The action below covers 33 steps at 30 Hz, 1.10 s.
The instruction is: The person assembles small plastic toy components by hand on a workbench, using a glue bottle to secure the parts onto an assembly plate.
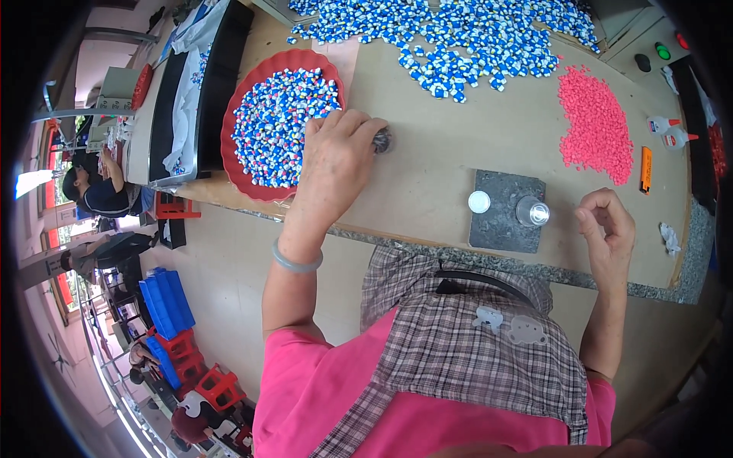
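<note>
My left hand (340, 153) is at the right rim of a red scalloped basin (227, 145), its fingers bent around a small dark, shiny round object (382, 140). Part of that object is hidden by the fingers. Small blue-and-white pieces (279, 126) fill the basin, with a few pink ones among them. At the right, my right hand (608, 229) is raised near the table's front edge, thumb and fingers curled together; anything between them is too small to make out. Between the hands lies a dark grey stone slab (500, 217), bearing a white round disc (479, 201) and a clear-topped metallic cylinder (532, 211).
A large heap of blue-and-white pieces (458, 46) spreads along the back. Pink pieces (595, 126) are piled at the right, beside two glue bottles (675, 138) and an orange cutter (646, 169). A black-sided tray (217, 84) stands left; people (103, 183) sit beyond.
</note>
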Motion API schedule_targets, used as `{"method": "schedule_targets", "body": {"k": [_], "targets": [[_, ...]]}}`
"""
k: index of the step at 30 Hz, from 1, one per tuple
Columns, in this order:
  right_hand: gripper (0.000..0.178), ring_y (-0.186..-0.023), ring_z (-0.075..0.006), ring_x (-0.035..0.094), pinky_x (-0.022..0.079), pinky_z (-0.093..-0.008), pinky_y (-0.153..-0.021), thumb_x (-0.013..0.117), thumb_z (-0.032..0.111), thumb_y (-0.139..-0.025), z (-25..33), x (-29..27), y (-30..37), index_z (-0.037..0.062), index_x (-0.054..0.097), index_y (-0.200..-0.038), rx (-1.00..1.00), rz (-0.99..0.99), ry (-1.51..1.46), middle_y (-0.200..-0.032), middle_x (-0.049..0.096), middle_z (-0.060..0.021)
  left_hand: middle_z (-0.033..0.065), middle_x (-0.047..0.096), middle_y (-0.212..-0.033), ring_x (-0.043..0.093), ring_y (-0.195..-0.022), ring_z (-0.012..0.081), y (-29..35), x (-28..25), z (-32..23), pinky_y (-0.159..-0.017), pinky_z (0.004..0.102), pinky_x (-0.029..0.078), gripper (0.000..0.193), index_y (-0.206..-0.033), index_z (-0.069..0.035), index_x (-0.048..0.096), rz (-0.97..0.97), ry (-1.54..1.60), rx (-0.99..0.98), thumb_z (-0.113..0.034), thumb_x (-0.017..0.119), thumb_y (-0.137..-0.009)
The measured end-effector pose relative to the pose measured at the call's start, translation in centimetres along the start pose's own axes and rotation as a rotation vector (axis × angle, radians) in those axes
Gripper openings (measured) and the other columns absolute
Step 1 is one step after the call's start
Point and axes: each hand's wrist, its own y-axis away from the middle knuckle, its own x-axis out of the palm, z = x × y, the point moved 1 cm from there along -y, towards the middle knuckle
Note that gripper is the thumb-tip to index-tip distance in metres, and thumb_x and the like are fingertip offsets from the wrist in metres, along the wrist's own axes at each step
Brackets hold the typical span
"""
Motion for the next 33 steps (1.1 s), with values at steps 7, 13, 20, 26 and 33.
{"method": "schedule_targets", "body": {"k": [7,13,20,26,33], "targets": [[0.013,-0.065,-0.0069,0.050,0.043,-0.0221,-0.062,0.066,0.005,-0.084,-0.2,-0.1,0.0,0.0007,0.055,-0.082,0.041,-0.009,-0.047,-0.075,0.054,-0.0001,0.0068,0.065,-0.110,0.061,-0.103,0.0141,0.2,0.3,-1.1,-0.089,0.0270,0.049,0.029,-0.120,0.003,0.061,-0.070,1.489,-0.356,-0.004,0.059,-0.092],[0.013,-0.066,-0.0069,0.051,0.043,-0.0217,-0.062,0.066,0.006,-0.085,-0.2,-0.2,0.1,0.0006,0.055,-0.082,0.030,0.001,-0.047,-0.075,0.055,0.0000,0.0110,0.065,-0.109,0.062,-0.098,0.0168,0.0,1.6,-1.7,-0.081,0.0286,0.051,0.035,-0.124,0.005,0.056,0.005,2.141,-0.336,-0.010,0.057,-0.093],[0.012,-0.065,-0.0065,0.051,0.043,-0.0218,-0.062,0.067,0.006,-0.084,-0.6,-0.3,0.3,0.0011,0.055,-0.081,0.061,-0.008,-0.064,-0.075,0.055,0.0005,0.0193,0.061,-0.107,0.060,-0.086,0.0233,-0.6,1.8,-1.7,-0.073,0.0286,0.051,0.050,-0.125,0.013,0.048,0.088,2.291,-0.345,-0.016,0.063,-0.088],[0.013,-0.065,-0.0066,0.051,0.043,-0.0219,-0.062,0.067,0.007,-0.085,-0.8,-0.3,0.5,0.0013,0.056,-0.081,0.068,0.000,-0.074,-0.074,0.055,0.0006,0.0243,0.055,-0.113,0.059,-0.088,0.0256,-0.6,1.9,-1.8,-0.079,0.0318,0.053,0.051,-0.129,0.014,0.041,0.106,2.435,-0.301,-0.013,0.057,-0.090],[0.012,-0.064,-0.0064,0.051,0.043,-0.0218,-0.060,0.066,0.006,-0.085,-1.1,-0.3,0.2,0.0013,0.055,-0.081,0.075,0.002,-0.066,-0.073,0.054,0.0006,0.0267,0.054,-0.119,0.061,-0.091,0.0257,-1.0,1.6,-1.7,-0.078,0.0307,0.056,0.051,-0.135,0.012,0.035,0.130,2.475,-0.274,-0.018,0.048,-0.096]]}}
